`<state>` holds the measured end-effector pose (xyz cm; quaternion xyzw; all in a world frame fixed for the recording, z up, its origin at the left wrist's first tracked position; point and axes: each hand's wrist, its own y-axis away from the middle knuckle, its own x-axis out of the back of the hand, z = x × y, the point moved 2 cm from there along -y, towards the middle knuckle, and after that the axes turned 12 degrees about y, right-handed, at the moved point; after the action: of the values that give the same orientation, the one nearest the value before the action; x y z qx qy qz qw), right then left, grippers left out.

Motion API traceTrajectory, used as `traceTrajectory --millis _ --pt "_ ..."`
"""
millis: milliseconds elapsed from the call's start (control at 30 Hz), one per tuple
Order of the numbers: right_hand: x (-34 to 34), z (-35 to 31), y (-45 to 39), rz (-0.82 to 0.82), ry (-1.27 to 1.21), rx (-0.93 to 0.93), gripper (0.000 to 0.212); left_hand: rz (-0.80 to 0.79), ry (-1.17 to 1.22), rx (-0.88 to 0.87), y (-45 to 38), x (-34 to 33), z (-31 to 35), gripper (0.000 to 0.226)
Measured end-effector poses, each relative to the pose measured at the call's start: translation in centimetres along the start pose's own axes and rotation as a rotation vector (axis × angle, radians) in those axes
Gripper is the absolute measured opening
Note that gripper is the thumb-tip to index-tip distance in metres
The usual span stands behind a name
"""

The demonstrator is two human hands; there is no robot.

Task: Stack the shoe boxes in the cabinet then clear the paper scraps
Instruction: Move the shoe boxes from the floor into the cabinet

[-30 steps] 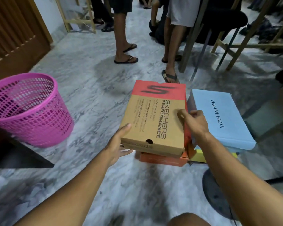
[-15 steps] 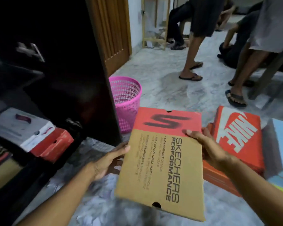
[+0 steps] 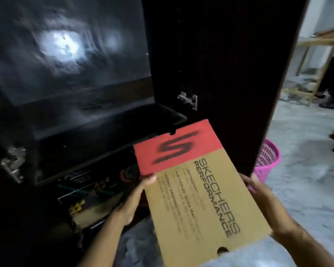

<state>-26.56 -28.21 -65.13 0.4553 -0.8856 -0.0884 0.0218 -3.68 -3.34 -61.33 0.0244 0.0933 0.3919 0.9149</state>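
Brown cardboard with a red end band forms the flat, rectangular shoe box (image 3: 193,191), tilted toward the dark cabinet (image 3: 210,64). Left hand (image 3: 132,197) and right hand (image 3: 262,195) reach forward, fingers clamped on its two long sides, above the grey marbled floor (image 3: 305,182).

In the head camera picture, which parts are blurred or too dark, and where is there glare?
Head view: the cabinet interior is very dark and motion-smeared, with a white glare patch on its glossy back panel; the boxes on its lower shelf are hard to read. The Skechers box, held by the left hand and right hand, is lit, its small print blurred.
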Motion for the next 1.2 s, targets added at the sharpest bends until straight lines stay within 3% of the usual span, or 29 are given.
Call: traceTrajectory --millis 100,233,400,533,633,800,967,1033,1133,1200 --pt "-2.9 -0.8 -1.5 0.054 -0.178 0.034 0.071 0.215 0.103 -0.143 -0.3 2.5 3.2 0.081" --pt "-9.5 -3.2 -3.2 -0.025 -0.110 0.122 0.112 0.445 0.237 -0.271 -0.9 4.7 6.6 0.110" --pt "-19.2 -7.9 -5.7 -0.158 0.135 0.300 0.088 0.693 0.475 -0.331 -1.6 6.6 8.1 0.106" --pt "-24.8 -10.9 -9.2 -0.158 0.089 0.340 0.063 0.835 0.598 -0.282 -2.2 8.9 8.3 0.128" --pt "-27.6 -11.6 -11.7 -0.157 0.133 0.325 0.051 1.043 0.656 -0.232 -2.6 10.4 8.0 0.132" --pt "-29.1 -12.7 -14.6 -0.126 0.202 0.295 0.037 1.134 0.711 -0.146 -4.4 11.5 7.2 0.154" --pt "-30.2 -13.9 -18.4 -0.135 0.299 0.279 0.022 0.959 0.814 -0.066 -5.6 11.4 8.8 0.133" --pt "-30.9 -14.4 -19.5 -0.119 0.356 0.302 0.015 0.841 0.823 -0.103 -5.9 11.2 9.7 0.093" --pt "-32.2 -14.9 -21.0 -0.048 0.426 0.256 0.049 0.802 0.777 -0.070 -6.8 11.6 10.6 0.049" --pt "-32.9 -15.0 -22.2 -0.029 0.460 0.225 0.054 0.800 0.792 -0.077 -6.6 11.5 11.3 0.041"
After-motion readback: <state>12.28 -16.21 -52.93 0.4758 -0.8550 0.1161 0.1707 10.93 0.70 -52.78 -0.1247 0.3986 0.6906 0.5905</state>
